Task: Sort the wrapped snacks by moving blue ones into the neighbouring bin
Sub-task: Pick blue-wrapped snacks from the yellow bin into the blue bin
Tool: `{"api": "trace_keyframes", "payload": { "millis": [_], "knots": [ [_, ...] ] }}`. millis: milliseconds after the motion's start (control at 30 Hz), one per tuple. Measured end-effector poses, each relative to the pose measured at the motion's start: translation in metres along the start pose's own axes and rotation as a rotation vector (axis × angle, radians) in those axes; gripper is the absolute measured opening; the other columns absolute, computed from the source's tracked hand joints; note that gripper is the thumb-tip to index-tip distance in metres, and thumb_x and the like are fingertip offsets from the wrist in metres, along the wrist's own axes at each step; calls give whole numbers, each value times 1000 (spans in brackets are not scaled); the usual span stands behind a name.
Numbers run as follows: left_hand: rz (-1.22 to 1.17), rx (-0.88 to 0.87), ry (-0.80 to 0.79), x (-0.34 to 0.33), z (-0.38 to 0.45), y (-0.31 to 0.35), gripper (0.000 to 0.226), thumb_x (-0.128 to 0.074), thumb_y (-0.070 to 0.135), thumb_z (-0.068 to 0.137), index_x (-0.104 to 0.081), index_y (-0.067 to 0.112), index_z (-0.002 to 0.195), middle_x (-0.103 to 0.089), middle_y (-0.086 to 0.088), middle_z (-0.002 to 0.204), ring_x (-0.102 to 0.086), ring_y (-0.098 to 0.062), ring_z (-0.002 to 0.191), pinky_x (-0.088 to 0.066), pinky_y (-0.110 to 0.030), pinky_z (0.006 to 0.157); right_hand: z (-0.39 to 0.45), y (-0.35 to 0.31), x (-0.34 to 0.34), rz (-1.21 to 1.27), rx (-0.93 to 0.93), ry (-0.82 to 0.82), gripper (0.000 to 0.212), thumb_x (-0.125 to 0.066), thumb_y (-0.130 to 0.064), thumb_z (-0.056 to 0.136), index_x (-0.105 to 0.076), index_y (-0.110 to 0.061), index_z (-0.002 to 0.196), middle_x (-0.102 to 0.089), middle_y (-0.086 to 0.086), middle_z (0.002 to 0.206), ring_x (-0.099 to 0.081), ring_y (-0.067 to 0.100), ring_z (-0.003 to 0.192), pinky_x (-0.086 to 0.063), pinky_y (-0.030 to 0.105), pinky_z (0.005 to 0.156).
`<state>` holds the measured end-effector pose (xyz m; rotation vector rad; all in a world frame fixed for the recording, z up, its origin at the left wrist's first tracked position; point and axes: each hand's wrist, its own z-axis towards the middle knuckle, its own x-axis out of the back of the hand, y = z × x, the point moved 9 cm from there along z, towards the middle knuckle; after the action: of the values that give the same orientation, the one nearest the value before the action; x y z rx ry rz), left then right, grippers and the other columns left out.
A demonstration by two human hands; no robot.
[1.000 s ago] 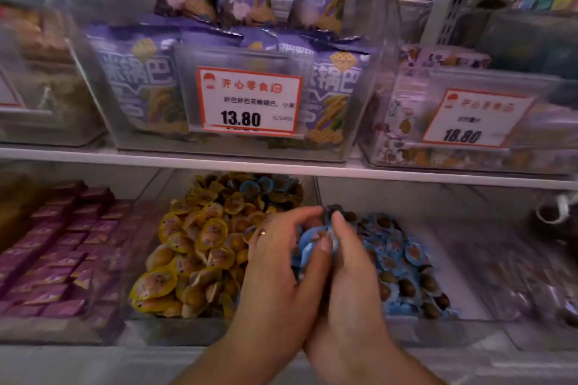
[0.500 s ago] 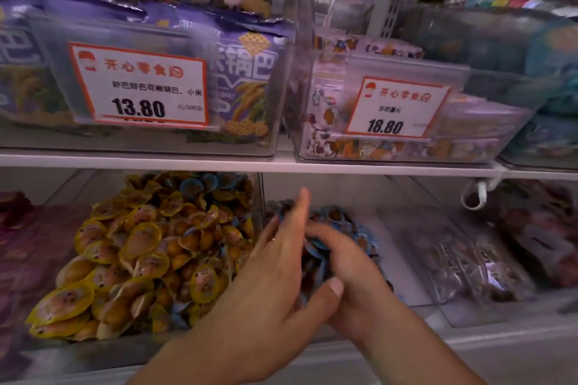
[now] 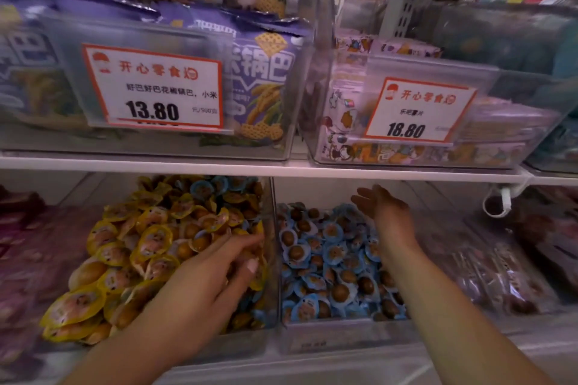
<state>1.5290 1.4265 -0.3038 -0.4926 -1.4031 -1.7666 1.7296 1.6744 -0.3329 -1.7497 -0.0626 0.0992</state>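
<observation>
Nearest to us, our left hand [image 3: 215, 272] reached into the clear plastic bin on the left [image 3: 272, 259], its fingers curled down among the yellow-wrapped round snacks [image 3: 147, 247] at the bin's right side; whether those fingers gripped anything we could not tell, since their tips were buried in the pile. A few blue-wrapped round snacks [image 3: 200, 187] still lay mixed into that yellow heap, most of them toward the back and some along the right wall near our fingers.

Just beside it, across the shared clear wall, stood the neighbouring clear plastic bin [image 3: 344, 337], filled with blue-wrapped round snacks of the same kind [image 3: 325, 262]. Our right hand [image 3: 380, 203] hung above the far right part of that bin, palm turned up and fingers spread loosely, holding nothing and clear of the snacks below.

To the far left lay rows of flat maroon packets [image 3: 18, 247], and to the right a bin of blurred, dark clear-wrapped items [image 3: 488, 262].

Above the white shelf edge [image 3: 281, 170] stood a clear box of purple snack bags [image 3: 259, 87] with a red-bordered white price card reading 13.80 [image 3: 153, 87], and beside it a clear box of cartoon-printed packs [image 3: 350, 122] with a card reading 18.80 [image 3: 419, 111].
</observation>
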Motion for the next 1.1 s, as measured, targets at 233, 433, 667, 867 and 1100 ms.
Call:
{"api": "trace_keyframes", "payload": {
  "millis": [233,433,667,867,1100],
  "knots": [
    [261,-23,-278,18,-21,-39,23,-61,35,93,-65,41,115,-58,25,109,-54,9,98,-48,-23,87,-91,-36,-11,-49,322,-13,27,-52,-17,90,-76,-18,79,-77,0,77,-74,15,81,-56,34,84],
    [436,-7,-311,36,-30,-46,32,-71,51,82,-72,33,108,-64,16,117,-60,-7,107,-48,-32,90,-196,-22,-111,-753,963,-569,33,-47,-34,93,-73,-26,111,-63,-16,123,-45,3,132,-34,17,109],
    [698,39,-535,9,-17,-44,55,-65,62,79,-53,45,131,-60,4,123,-46,-22,119,-32,-40,101,-209,-2,-127,-912,1137,-531,29,-49,-28,95,-75,-19,104,-68,-9,114,-42,17,136,-40,43,110],
    [664,76,-728,-5,-12,-46,42,-65,53,83,-53,43,122,-59,5,121,-54,-25,113,-33,-35,79,-212,-5,-126,-875,1196,-534,27,-50,-24,95,-74,-15,102,-69,-5,106,-48,23,130,-42,45,105],
    [608,45,-432,24,-7,-46,37,-75,38,73,-60,35,107,-60,11,87,-61,-19,88,-35,-30,62,-211,-7,-127,-861,1195,-539,25,-53,-21,93,-75,-11,100,-71,-2,100,-51,28,124,-44,51,99]
  ]
}}
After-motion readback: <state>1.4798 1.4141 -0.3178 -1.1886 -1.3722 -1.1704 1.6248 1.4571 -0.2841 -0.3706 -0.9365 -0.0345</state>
